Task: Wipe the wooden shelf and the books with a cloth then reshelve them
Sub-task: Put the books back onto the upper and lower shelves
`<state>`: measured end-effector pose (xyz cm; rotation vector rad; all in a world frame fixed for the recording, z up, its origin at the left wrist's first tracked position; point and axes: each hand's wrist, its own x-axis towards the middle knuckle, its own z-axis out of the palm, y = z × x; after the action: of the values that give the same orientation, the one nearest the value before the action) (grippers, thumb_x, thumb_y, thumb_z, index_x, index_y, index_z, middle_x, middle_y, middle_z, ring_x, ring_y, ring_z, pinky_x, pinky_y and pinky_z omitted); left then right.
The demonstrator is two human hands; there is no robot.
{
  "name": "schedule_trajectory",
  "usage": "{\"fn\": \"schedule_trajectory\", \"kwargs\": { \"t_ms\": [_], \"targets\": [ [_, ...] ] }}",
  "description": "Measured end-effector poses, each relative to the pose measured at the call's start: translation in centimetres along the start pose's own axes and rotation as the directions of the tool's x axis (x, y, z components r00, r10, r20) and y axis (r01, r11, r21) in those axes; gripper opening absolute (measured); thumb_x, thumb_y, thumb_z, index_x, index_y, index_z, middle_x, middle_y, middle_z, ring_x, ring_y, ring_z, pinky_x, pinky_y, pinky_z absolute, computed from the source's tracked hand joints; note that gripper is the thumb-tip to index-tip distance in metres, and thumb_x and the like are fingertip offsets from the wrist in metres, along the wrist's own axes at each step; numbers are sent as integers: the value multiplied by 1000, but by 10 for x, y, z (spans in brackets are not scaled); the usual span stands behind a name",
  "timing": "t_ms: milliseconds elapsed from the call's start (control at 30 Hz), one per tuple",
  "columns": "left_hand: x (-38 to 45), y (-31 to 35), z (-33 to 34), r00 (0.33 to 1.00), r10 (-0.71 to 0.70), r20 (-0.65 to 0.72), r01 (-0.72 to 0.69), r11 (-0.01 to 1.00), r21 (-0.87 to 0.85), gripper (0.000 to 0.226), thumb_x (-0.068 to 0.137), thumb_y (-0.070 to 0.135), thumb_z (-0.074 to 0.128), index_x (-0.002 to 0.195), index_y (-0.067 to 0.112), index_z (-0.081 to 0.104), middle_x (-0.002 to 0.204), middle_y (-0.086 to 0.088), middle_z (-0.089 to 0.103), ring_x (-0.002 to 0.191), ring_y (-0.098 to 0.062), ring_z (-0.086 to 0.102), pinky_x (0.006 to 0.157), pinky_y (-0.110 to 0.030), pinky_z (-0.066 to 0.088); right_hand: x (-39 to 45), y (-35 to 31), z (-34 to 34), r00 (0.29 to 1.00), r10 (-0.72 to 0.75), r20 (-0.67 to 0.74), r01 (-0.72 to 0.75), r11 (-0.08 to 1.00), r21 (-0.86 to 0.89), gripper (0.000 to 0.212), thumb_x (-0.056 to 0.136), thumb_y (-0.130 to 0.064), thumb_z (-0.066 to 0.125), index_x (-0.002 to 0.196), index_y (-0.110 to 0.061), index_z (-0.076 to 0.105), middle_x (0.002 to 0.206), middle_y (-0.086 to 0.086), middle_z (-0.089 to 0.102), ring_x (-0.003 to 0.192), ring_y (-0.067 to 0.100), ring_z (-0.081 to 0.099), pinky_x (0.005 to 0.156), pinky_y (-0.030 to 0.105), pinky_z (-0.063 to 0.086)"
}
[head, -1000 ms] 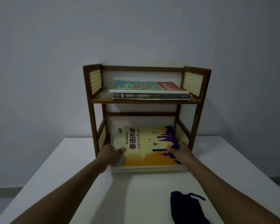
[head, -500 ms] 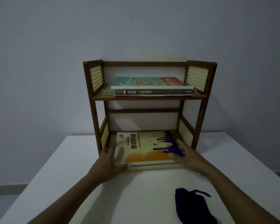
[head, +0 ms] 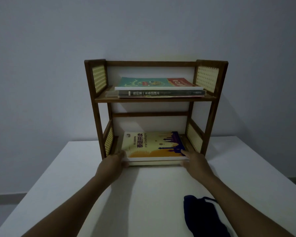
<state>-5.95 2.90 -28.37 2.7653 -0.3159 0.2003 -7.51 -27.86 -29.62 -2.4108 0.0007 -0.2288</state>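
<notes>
Shelf: a two-tier wooden shelf (head: 154, 100) of dark brown slats, with pale woven cane panels (head: 206, 77) set in its sides; it stands on the table against the wall
Yellow book: a flat, glossy paperback (head: 152, 145) with a purple skyline and orange band, lying on the bottom tier, long axis left to right, front edge facing the person and flush with the shelf front
Upper books: a teal-and-red book (head: 158, 83) stacked flat on a dark one (head: 161, 93), spines towards the person, long axes across the shelf
Left hand: the left hand (head: 112, 165) touches the yellow book's near left corner, fingers extended
Right hand: the right hand (head: 195, 161) lies fingers straight against the near right corner
Cloth: a dark navy cloth (head: 202, 214), soft and crumpled, near the right forearm
Surface: smooth white table (head: 72, 177)
Room: plain pale wall (head: 143, 28), dim light
</notes>
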Motion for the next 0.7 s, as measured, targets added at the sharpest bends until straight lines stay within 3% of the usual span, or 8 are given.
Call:
{"fn": "schedule_trajectory", "kwargs": {
  "t_ms": [233,333,433,500,600,700],
  "targets": [
    [2,-6,18,999,-35,-20,35,999,-16,55,96,35,52,145,17,34,139,-10,52,121,-26,56,97,-36,49,-4,2,-3,1000,16,13,-16,999,-29,58,94,-15,58,148,-17,36,147,6,43,130,21,45,109,35,40],
    [-6,-1,23,994,-24,-110,27,999,21,64,93,38,55,147,13,32,151,-10,37,137,-29,38,109,-42,38,-18,5,-13,1000,22,1,-22,996,-83,55,93,-20,60,145,-17,39,140,7,48,123,22,50,102,34,45],
    [-22,20,24,977,6,-215,-5,1000,2,61,91,38,58,143,12,40,149,-11,38,137,-29,37,109,-44,38,-39,6,-28,990,138,-40,-143,977,-161,45,91,-33,63,128,-12,48,130,12,46,115,25,50,95,35,47],
    [-40,45,22,974,-2,-226,-17,996,-85,54,92,41,57,138,14,47,142,-8,47,128,-25,47,102,-40,46,-60,4,-41,972,231,-41,-235,952,-196,55,90,-42,61,129,-7,42,130,15,46,115,29,51,94,37,48],
    [-70,88,20,996,-37,-84,18,975,-222,39,94,46,51,115,14,61,113,-5,65,97,-17,61,85,-31,53,-95,-8,-60,913,383,144,-326,894,-307,69,95,-54,47,136,1,38,128,16,54,114,28,55,91,32,47],
    [-96,131,28,961,-47,271,120,958,-262,54,98,50,38,97,4,66,97,-12,69,91,-25,64,83,-34,50,-127,-19,-63,818,462,343,-391,884,-258,56,94,-60,41,96,-7,56,82,7,61,71,19,60,59,25,47]
  ]
}}
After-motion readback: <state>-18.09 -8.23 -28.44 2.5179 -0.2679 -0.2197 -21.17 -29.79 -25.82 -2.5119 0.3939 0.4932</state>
